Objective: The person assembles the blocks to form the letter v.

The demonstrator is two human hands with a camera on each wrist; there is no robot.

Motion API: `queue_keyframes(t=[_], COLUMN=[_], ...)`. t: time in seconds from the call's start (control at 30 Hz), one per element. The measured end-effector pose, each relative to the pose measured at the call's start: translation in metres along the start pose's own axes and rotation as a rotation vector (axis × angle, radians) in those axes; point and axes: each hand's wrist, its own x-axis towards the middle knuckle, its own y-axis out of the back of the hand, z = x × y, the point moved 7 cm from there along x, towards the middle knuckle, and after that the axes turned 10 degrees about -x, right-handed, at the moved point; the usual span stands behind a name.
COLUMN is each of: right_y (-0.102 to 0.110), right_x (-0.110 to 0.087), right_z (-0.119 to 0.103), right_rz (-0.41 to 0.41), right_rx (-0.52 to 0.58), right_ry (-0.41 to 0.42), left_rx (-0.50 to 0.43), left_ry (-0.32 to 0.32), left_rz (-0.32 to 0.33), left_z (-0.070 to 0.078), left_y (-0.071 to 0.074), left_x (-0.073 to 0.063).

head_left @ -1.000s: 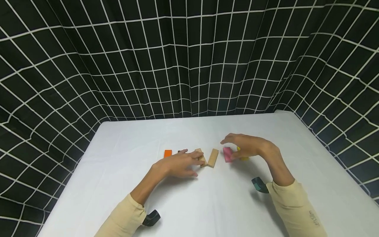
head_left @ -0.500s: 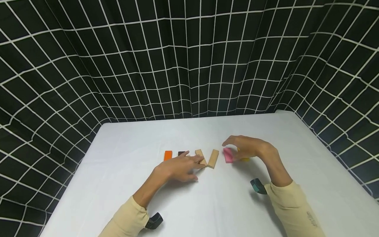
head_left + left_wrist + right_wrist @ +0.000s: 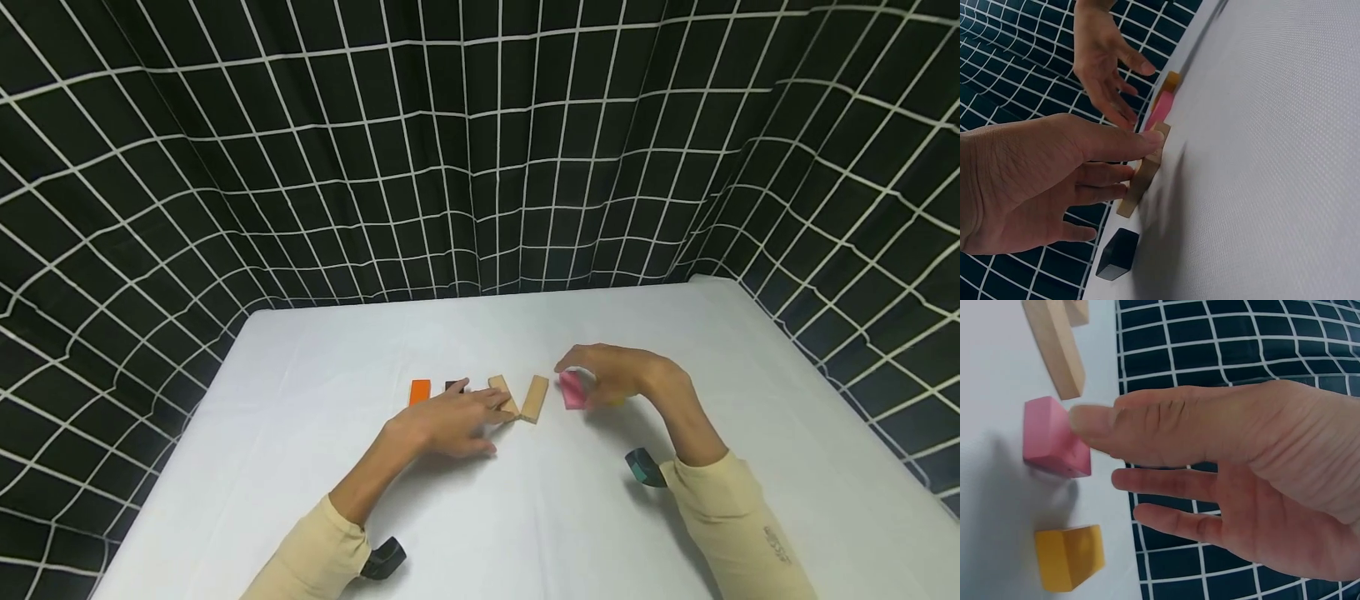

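Observation:
Two plain wooden blocks, the left (image 3: 496, 382) and the right (image 3: 535, 399), lie in a V on the white table. My left hand (image 3: 450, 421) reaches across the left one with fingers spread, fingertips right at the wood. Just left of it, a black block (image 3: 1117, 253) is partly covered by that hand in the head view. Over a pink block (image 3: 572, 392) hovers my right hand (image 3: 611, 371), fingers loosely bent. Its thumb overlaps the pink block's edge in the right wrist view. Beside that stands a yellow block (image 3: 1069, 556), mostly hidden under the hand in the head view.
An orange block (image 3: 420, 392) lies at the left end of the row. Behind the white table (image 3: 360, 350) hangs a dark curtain (image 3: 480, 150) with a white grid, which also runs along both sides. A wrist device (image 3: 645, 468) shows at the right sleeve.
The left fingers have shifted slightly along the left wooden block. The right hand has sunk a little over the pink block, covering more of the yellow one. The blocks keep their places.

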Motion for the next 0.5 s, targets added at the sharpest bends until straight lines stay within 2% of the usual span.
queue_keyframes(t=[0.23,0.5], right_y=[-0.005,-0.013], right_x=[0.006,0.011], right_z=[0.001,0.0], right_rz=[0.007,-0.009], right_rx=[-0.068,-0.085], right_ry=[-0.012,-0.023], left_rx=[-0.026,-0.032], left_ry=[-0.019,-0.028], left_rz=[-0.001,0.002], left_z=[0.004,0.005], left_y=[0.002,-0.003], left_x=[-0.001,0.0])
